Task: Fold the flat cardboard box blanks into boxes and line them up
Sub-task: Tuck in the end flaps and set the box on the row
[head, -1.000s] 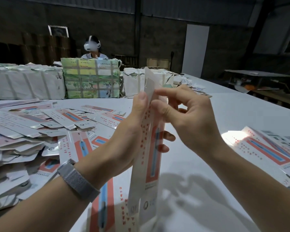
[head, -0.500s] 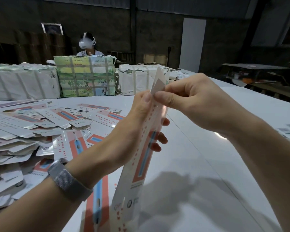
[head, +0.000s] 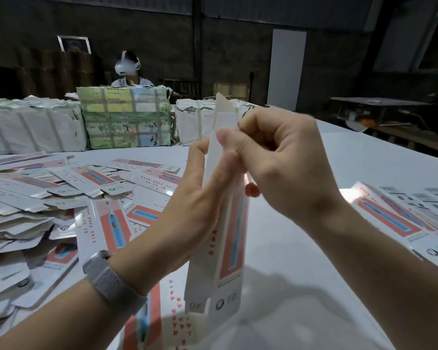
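A long, narrow white box blank [head: 226, 251] with a red and blue stripe stands almost upright in front of me, its lower end near the table. My left hand [head: 200, 198] grips its upper half, thumb pressed on the front near the top. My right hand [head: 286, 168] has its fingers curled and pinches the top flap [head: 224, 114] of the same blank. A wide heap of flat blanks [head: 68, 195] lies on the table to the left. Further blanks [head: 405, 218] lie at the right edge.
The white table [head: 301, 286] stretches ahead. Wrapped white bundles [head: 33, 127] and a green printed bundle [head: 125, 120] stand across its far side, with another white bundle [head: 195, 122] behind my hands. A person in a white headset [head: 127, 69] sits beyond them. A blank [head: 147, 322] lies under my left wrist.
The blank has swung from tilted to nearly upright. My right hand has curled tighter and closed down over the top flap. The view has shifted, bringing the right-hand blanks back in.
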### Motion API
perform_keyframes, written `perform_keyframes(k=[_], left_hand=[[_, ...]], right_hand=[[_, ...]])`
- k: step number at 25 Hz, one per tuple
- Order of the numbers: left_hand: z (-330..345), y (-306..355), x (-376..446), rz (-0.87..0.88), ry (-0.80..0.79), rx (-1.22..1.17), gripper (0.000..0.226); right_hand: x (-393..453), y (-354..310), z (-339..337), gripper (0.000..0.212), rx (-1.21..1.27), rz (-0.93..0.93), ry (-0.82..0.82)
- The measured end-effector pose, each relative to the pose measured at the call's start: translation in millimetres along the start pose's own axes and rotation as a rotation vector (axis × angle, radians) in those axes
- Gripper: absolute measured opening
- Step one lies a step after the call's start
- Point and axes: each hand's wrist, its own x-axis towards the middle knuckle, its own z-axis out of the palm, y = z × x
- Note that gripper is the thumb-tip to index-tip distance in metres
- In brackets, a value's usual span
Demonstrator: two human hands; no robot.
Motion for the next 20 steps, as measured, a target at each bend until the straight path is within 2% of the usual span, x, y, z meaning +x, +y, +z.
perform_keyframes(k=[2,4,5,7,9,12,13,17,19,20], left_hand=[[-3,-2,-1,0.005,-0.022,-0.021,0.08],[-6,-1,-1,0.007,-0.02,-0.066,0.106],[-6,1,-1,0.012,-0.002,-0.092,0.112],[-5,1,0,0.016,0.035,-0.193,0.109],[-4,1,2,-0.017,0.072,-0.31,0.097],[1,2,3,-0.048,0.09,-0.433,0.11],[3,2,1,-0.035,0.115,-0.429,0.106],[3,-5,0,0.095,0.333,-0.064,0.049],[2,-5,2,0.203,0.353,0.018,0.032],[2,-4,2,0.251,0.336,0.038,0.03]], right_hand=[[-2,0,4,0.02,0.114,0.011,0.015],[-3,1,5,0.016,0.157,-0.018,0.117],[-4,4,7,0.018,0.151,-0.035,0.17],[-10,10,15,0.02,0.2,0.005,0.181],[-18,16,29,0.03,0.293,0.095,0.107],[-27,19,41,0.04,0.478,0.198,0.083],[-29,18,42,0.039,0.529,0.232,0.084],[-29,14,39,0.032,0.57,0.266,0.108],[-27,10,36,0.032,0.547,0.222,0.104],[-26,8,34,0.034,0.563,0.211,0.098]])
